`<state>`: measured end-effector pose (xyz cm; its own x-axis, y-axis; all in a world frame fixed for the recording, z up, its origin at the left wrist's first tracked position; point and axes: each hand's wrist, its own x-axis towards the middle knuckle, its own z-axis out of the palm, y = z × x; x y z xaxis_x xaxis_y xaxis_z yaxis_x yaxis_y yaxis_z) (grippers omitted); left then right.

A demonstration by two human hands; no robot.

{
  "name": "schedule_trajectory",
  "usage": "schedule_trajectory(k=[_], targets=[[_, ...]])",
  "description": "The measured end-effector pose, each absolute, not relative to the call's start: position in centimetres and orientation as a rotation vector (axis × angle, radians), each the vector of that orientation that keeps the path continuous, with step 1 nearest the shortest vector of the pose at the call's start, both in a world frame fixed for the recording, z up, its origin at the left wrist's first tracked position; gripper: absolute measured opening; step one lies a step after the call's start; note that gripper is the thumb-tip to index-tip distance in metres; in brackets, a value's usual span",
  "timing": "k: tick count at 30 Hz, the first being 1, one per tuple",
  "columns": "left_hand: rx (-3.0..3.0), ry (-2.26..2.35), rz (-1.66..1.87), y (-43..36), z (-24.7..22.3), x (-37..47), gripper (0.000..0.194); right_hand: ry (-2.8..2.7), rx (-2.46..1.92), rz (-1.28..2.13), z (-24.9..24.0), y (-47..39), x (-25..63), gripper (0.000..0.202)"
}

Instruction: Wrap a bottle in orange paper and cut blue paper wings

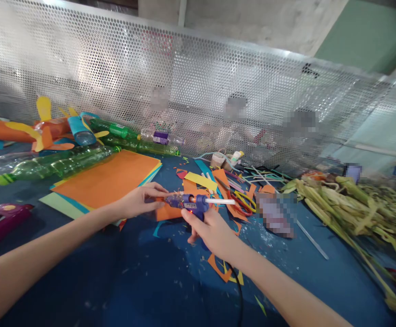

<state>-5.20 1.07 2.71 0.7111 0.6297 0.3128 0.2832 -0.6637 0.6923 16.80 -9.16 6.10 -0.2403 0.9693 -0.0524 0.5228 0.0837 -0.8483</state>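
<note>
In my right hand point(214, 229) is a blue hot glue gun point(184, 203), gripped by its handle and pointing left. A white glue stick point(221, 201) juts from its back end, and a small red light glows on its side. My left hand point(146, 200) is at the nozzle end, thumb and fingers pinched on a small piece of orange paper point(159, 199) that is partly hidden. Glue strands and coloured scraps cling to the nozzle. Beneath the gun lies more orange paper point(168, 212). A black cord point(239, 290) hangs below my right wrist.
Left are stacked coloured paper sheets point(116, 170), green plastic bottles point(61, 163), paper propellers point(44, 136) and a magenta power strip point(5, 222). Yellow-handled scissors point(247, 202) lie among scraps. Corn husks point(348, 209) fill the right. A perforated metal panel point(116, 68) stands behind.
</note>
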Motion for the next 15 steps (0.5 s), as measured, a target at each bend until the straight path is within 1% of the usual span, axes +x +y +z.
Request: schedule_trajectory(k=[6,15], targets=[[2.287,0.686,0.727,0.91,2.92,-5.15,0.026,-1.77,-1.428,1.122,5.21,-8.64,16.87,0.036],[2.275,0.706,0.723,0.83,2.92,-5.18,0.026,-1.774,-1.403,1.149,6.0,-8.67,16.74,0.034]])
